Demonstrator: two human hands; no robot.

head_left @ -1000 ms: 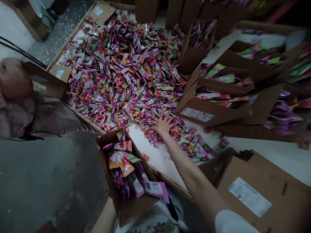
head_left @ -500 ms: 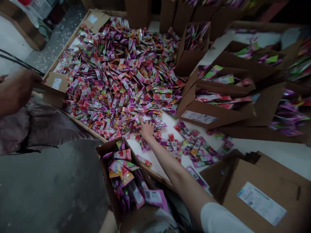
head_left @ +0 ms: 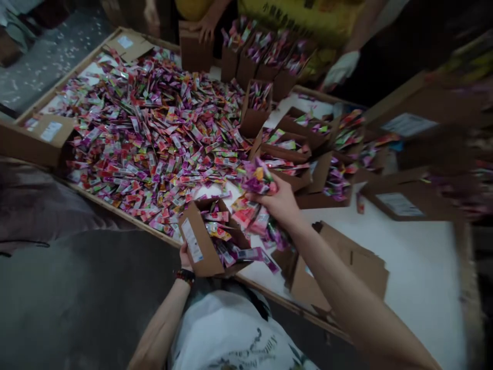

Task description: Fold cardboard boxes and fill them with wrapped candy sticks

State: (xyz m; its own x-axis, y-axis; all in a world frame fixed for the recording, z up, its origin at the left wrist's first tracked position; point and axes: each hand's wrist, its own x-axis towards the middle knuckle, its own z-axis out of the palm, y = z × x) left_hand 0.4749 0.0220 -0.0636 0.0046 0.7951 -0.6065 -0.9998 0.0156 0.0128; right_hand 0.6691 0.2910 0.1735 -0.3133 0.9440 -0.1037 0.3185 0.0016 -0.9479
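Note:
My left hand (head_left: 186, 259) grips the side of a cardboard box (head_left: 200, 241), tilted at the table's near edge and partly filled with colourful snack packets (head_left: 217, 226). My right hand (head_left: 279, 198) is closed round a bunch of snack packets (head_left: 256, 180), held in the air to the right of that box. More packets show below this hand; whether all of them are in its grip I cannot tell. A broad heap of packets (head_left: 162, 128) covers the table to the left and beyond.
Filled boxes (head_left: 288, 177) stand beyond my right hand, with more along the far side. A folded carton (head_left: 342, 257) lies near my right forearm. A wooden rim (head_left: 115, 205) edges the table. Across it, a co-worker's hand (head_left: 206, 25) rests on a box, and a gloved hand (head_left: 342, 69) hangs nearby.
My right hand has lifted off the table and moved right with a bunch of packets. The box in my left hand has risen toward the table edge. The view has swung right.

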